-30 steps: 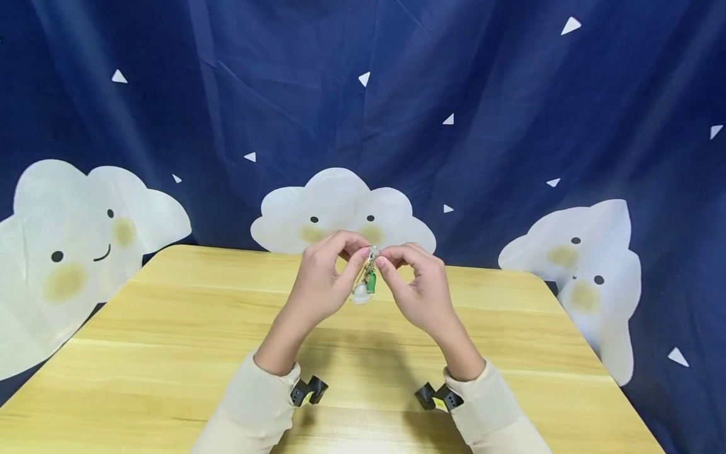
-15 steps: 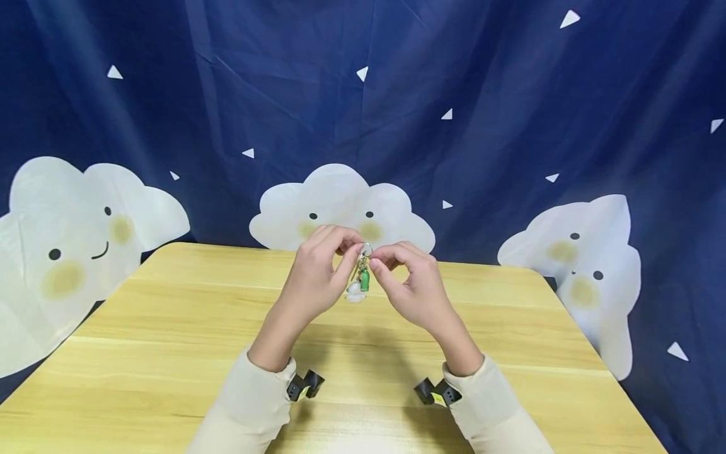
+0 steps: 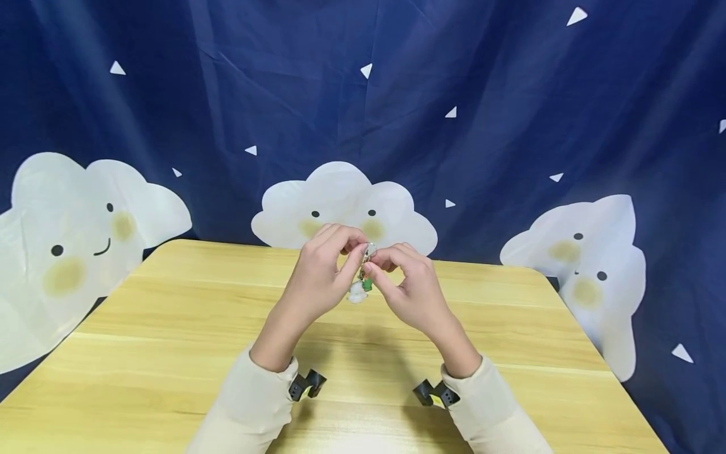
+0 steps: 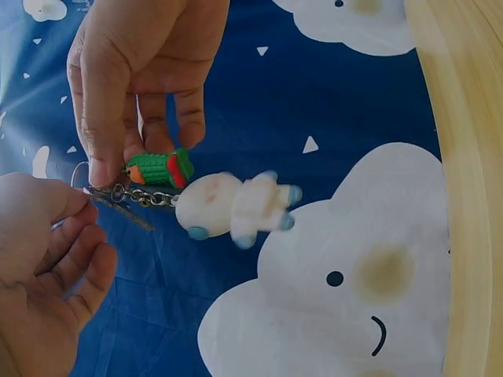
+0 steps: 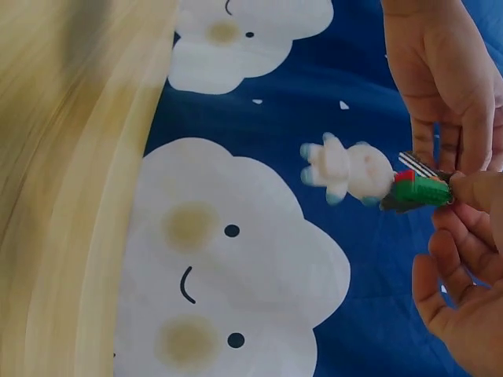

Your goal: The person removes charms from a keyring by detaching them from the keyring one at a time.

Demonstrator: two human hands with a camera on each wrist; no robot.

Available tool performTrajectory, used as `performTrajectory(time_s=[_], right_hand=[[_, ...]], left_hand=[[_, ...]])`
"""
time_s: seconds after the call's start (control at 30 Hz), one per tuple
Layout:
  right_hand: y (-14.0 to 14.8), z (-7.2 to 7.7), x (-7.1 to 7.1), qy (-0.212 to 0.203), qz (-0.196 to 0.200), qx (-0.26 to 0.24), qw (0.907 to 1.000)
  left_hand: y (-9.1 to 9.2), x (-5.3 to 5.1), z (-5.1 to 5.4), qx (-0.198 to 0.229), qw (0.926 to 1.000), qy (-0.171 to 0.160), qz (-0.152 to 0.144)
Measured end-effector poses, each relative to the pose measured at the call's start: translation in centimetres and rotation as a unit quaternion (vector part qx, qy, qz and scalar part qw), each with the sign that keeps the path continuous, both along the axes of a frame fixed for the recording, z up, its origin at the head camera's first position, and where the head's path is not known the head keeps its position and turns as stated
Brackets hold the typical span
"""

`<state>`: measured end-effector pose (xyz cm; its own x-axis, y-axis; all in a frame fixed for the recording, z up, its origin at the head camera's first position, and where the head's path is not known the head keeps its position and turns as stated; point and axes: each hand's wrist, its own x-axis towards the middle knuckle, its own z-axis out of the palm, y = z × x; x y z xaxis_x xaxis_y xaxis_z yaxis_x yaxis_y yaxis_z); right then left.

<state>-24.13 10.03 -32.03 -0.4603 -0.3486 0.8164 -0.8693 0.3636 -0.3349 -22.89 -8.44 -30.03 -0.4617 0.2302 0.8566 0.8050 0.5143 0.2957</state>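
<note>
A keychain hangs between the two hands above the table. Its metal ring (image 3: 371,248) is pinched by the left hand (image 3: 317,277), thumb against finger. The right hand (image 3: 414,287) pinches the keychain near the top of a green charm (image 5: 423,191) with red on it. Below hangs a white figure charm (image 4: 208,203) with blue tips, on a short chain (image 4: 153,199). A thin dark strip (image 4: 130,215) lies beside the chain in the left wrist view; a striped piece (image 5: 416,164) shows in the right wrist view. Fingertips partly hide the ring.
The wooden table (image 3: 187,315) spreads below both hands. Behind it hangs a dark blue curtain (image 3: 317,94) with white clouds and small triangles. Both wrists carry small black cameras, the left one (image 3: 307,385) and the right one (image 3: 435,394).
Both hands have shifted slightly left with the keychain compared with a second ago. Since half a second ago the right fingertips have moved in over the chain and the green charm, covering more of it.
</note>
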Motion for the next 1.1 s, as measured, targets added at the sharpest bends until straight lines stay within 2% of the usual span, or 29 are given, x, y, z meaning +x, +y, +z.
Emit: performTrajectory(time_s=[0.13, 0.3, 0.5, 0.67, 0.93, 1.1], right_hand=[[0.2, 0.1, -0.1, 0.008, -0.001, 0.0, 1.0], [0.4, 0.3, -0.2, 0.043, -0.007, -0.005, 0.999], [0.6, 0.5, -0.4, 0.07, -0.008, -0.027, 0.9972], [0.9, 0.8, -0.3, 0.085, -0.015, -0.016, 0.9961], [1.1, 1.1, -0.1, 0.095, -0.016, -0.006, 0.9953], [1.1, 1.0, 0.0, 0.087, -0.015, -0.009, 0.9961]], left_hand=[[-0.1, -0.1, 0.0, -0.006, 1.0, 0.0, 0.006], [-0.1, -0.2, 0.0, -0.018, 0.9997, 0.008, 0.013], [0.0, -0.4, -0.3, -0.037, 0.9991, 0.019, 0.01], [0.1, -0.5, -0.5, -0.04, 0.9991, 0.015, 0.006], [0.3, -0.5, -0.5, -0.042, 0.9991, 0.0, -0.008], [0.2, -0.5, -0.6, -0.037, 0.9992, -0.009, -0.011]])
